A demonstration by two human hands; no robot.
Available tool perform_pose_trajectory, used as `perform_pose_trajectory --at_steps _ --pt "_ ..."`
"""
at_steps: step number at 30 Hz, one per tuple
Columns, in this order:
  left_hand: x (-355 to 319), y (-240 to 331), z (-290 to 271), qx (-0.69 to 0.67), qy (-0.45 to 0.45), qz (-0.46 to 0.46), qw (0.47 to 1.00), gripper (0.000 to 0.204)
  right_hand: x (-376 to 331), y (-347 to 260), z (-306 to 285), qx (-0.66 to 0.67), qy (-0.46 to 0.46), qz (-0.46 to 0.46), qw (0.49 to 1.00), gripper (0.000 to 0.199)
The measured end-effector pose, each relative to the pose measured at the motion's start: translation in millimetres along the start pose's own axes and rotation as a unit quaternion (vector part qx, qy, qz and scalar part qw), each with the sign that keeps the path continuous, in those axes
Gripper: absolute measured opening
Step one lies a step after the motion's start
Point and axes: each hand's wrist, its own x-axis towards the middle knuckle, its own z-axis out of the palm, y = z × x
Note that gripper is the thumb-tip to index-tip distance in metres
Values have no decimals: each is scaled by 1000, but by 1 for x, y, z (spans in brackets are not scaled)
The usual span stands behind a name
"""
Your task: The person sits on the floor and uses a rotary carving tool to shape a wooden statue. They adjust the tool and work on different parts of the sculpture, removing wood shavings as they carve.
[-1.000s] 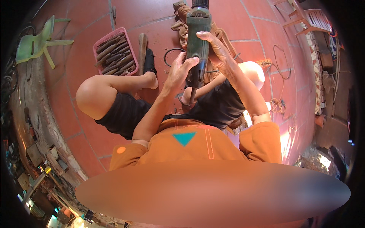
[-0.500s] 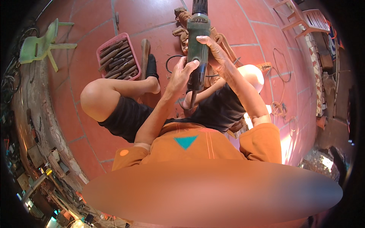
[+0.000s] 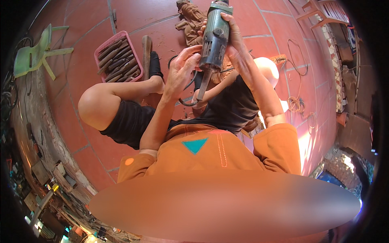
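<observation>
A green and black straight grinder (image 3: 215, 38), a hand-held power tool, is held out in front of me at a tilt. My right hand (image 3: 235, 38) is wrapped around its body from the right, fingertips showing past its left side. Close to its black lower end is my left hand (image 3: 182, 71), thumb and fingers parted and half curled. Its fingertips are at the tool's side; whether they touch it I cannot tell. A black cord (image 3: 190, 83) loops below the grinder, off a sleeve (image 3: 206, 83) at its near end. Beyond lies a carved brown wooden figure (image 3: 191, 22), partly hidden by the tool.
A pink basket (image 3: 97, 52) of chisel-like tools stands left of my foot, a wooden mallet (image 3: 146, 52) beside it. A green chair (image 3: 34, 52) is far left, a pink chair (image 3: 330, 12) far right. An orange cable (image 3: 296, 103) lies coiled on the tiled floor (image 3: 259, 24).
The grinder has tilted and turned in my right hand, its near end rising. My left hand has come off its body and opened beside it. The view has shifted slightly.
</observation>
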Motion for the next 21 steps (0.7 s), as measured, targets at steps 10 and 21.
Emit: perform_pose_trajectory --at_steps 10,21 --pt "-2 3 -5 13 -41 33 999 39 6 -12 -19 23 28 -22 999 57" --pt "-4 10 -3 181 -7 85 980 45 7 -5 -16 8 62 -17 998 56"
